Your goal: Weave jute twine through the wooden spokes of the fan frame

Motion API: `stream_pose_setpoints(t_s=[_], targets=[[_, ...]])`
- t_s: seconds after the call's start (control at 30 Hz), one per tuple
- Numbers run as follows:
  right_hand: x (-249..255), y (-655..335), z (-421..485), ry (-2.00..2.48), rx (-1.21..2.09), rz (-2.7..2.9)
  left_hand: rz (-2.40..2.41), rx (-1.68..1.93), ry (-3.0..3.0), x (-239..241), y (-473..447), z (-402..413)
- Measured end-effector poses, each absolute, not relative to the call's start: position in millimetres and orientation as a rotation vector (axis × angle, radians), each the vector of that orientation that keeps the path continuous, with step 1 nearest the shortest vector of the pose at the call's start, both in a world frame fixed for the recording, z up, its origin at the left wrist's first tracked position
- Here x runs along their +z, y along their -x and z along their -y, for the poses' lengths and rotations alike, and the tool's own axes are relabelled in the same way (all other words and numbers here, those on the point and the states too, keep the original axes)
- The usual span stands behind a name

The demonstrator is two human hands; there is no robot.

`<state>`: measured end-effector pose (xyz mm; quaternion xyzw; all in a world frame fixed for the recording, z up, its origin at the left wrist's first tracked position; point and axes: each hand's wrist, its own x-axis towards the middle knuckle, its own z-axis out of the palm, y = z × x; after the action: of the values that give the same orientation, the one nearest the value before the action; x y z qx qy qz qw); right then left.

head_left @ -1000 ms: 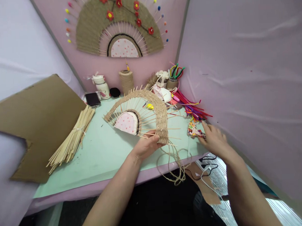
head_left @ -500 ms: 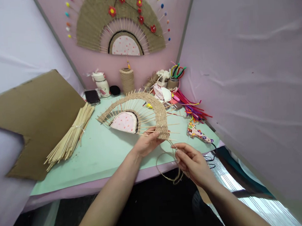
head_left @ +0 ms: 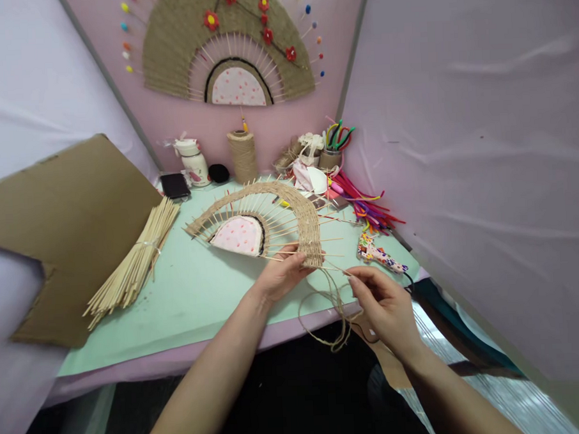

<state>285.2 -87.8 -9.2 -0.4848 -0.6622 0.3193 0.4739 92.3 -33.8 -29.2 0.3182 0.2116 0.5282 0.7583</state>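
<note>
One pale green tabletop [head_left: 192,304] spreads across the scene, with a large flowered fan [head_left: 165,65] hanging behind it and a cut cardboard sheet [head_left: 73,207] at the left. The smaller woven fan [head_left: 304,210] is held tilted over the middle of the tabletop. It looks light and springy: the band [head_left: 309,235] should be firm yet bendable, while the thin ribs between it and the dotted centre [head_left: 237,236] could snap or slide, so the dense weave seems the better hold. A tied bundle of sticks [head_left: 133,265] lies well to the left. The left hand [head_left: 282,275] grips the fan's lower right end, thumb in front, fingers behind. The right hand [head_left: 384,305] pinches a strand of twine [head_left: 341,338] between thumb and forefinger. Near it rests a patterned glue gun [head_left: 382,254]. Thinnest of all, the twine hangs in loose loops, probably soft and prone to tangling
</note>
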Motion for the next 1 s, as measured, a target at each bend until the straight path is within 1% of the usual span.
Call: stream_pose_setpoints(t_s=[0.07,0.13,0.27,0.4,0.57,0.8,1.0], targets=[[-9.7,-281.1,89.3,1.126,0.627,1.727,-0.451,1.153,-0.700,-29.2,-92.6,34.1],[-11.9,-276.5,90.3,1.048,0.541,1.857,-0.440,1.156,-0.713,-29.4,-92.5,34.3],[-21.6,-270.4,88.5,0.970,0.493,2.048,-0.453,1.164,-0.707,-31.5,-91.4,34.7],[-28.1,-268.7,85.8,0.914,0.418,2.107,-0.496,1.157,-0.680,-35.5,-90.3,34.8],[-24.7,-266.4,86.9,0.855,0.360,2.163,-0.512,1.167,-0.673,-38.0,-90.0,34.7],[-28.8,-267.9,83.2,0.880,0.469,2.122,-0.515,1.169,-0.679,-35.1,-89.5,34.9],[-19.6,-289.7,63.6,1.069,0.765,2.126,-0.540,1.154,-0.694,-34.4,-90.3,35.6]])
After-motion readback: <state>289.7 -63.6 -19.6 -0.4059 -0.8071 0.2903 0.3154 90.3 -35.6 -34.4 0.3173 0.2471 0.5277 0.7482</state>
